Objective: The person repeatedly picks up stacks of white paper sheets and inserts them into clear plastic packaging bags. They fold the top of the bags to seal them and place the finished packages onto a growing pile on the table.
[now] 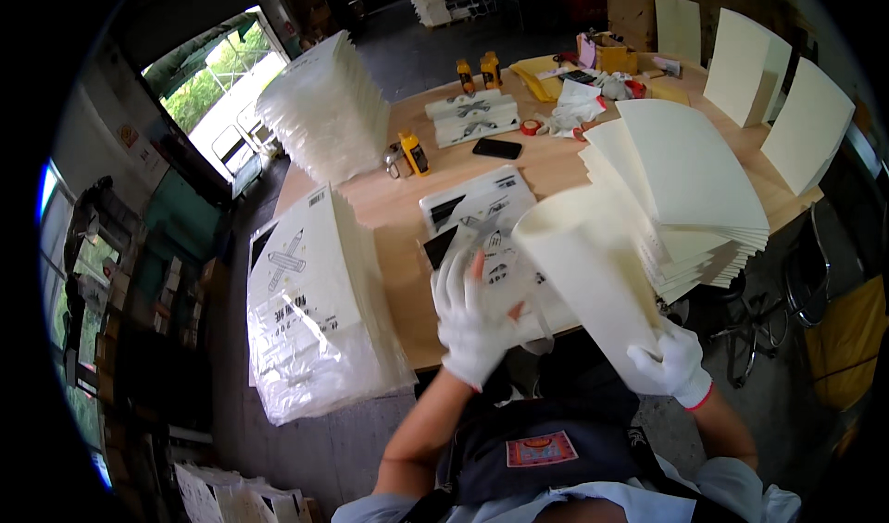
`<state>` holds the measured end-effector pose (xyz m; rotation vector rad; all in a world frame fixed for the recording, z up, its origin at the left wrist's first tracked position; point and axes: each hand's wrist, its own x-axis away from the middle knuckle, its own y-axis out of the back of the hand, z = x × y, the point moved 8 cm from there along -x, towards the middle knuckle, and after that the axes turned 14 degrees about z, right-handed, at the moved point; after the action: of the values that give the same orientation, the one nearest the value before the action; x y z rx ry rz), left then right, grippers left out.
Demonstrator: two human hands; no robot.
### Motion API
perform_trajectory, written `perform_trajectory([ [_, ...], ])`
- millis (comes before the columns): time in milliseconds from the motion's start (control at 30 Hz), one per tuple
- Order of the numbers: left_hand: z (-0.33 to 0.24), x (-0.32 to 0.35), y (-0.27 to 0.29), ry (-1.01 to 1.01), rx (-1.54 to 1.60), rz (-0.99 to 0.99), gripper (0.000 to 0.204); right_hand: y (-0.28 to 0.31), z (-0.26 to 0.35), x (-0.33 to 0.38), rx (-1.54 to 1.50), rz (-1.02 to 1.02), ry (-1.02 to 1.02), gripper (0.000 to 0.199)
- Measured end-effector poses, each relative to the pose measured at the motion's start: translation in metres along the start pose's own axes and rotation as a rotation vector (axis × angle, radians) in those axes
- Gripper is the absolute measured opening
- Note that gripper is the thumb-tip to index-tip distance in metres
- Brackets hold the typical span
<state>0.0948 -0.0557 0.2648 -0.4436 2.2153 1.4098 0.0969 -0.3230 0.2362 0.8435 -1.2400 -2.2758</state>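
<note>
My right hand (674, 360), in a white glove with a red cuff edge, is closed round the lower edge of a curled stack of cream paper (593, 273). The paper bends upward and its far end leans over the table. My left hand (470, 317), in a white glove with bare fingertips showing, is open with its fingers apart. It is just left of the paper, over a printed clear plastic bag (500, 262); whether it touches the bag I cannot tell. Beneath lies a white packet (477, 194) with a black strip.
Fanned cream sheets (690, 166) lie at the right. Tall piles of plastic-wrapped packs (310, 291) and plastic bags (324, 106) stand at the left. A phone (497, 148), yellow bottle (414, 153), red tape roll (531, 127) and upright paper stacks (748, 67) are farther off.
</note>
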Motion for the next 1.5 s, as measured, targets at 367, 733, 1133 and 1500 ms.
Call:
perform_trajectory([
  [367, 0.083, -0.051, -0.052, 0.407, 1.391, 0.551, 0.041, -0.027, 0.019, 0.01, 0.355, 0.178, 0.255, 0.021],
  [733, 0.046, -0.056, -0.05, 0.347, 1.523, 0.726, 0.045, -0.029, 0.033, 0.002, 0.342, 0.376, 0.207, 0.019],
  [1133, -0.04, 0.002, -0.056, -0.008, 0.302, 0.528, 0.027, -0.068, 0.002, -0.006, 0.404, 0.514, 0.165, 0.019],
  [1500, -0.056, 0.063, -0.091, -0.448, 0.487, 0.331, 0.025, -0.186, -0.097, -0.069, -1.097, 0.474, -0.247, 0.027],
])
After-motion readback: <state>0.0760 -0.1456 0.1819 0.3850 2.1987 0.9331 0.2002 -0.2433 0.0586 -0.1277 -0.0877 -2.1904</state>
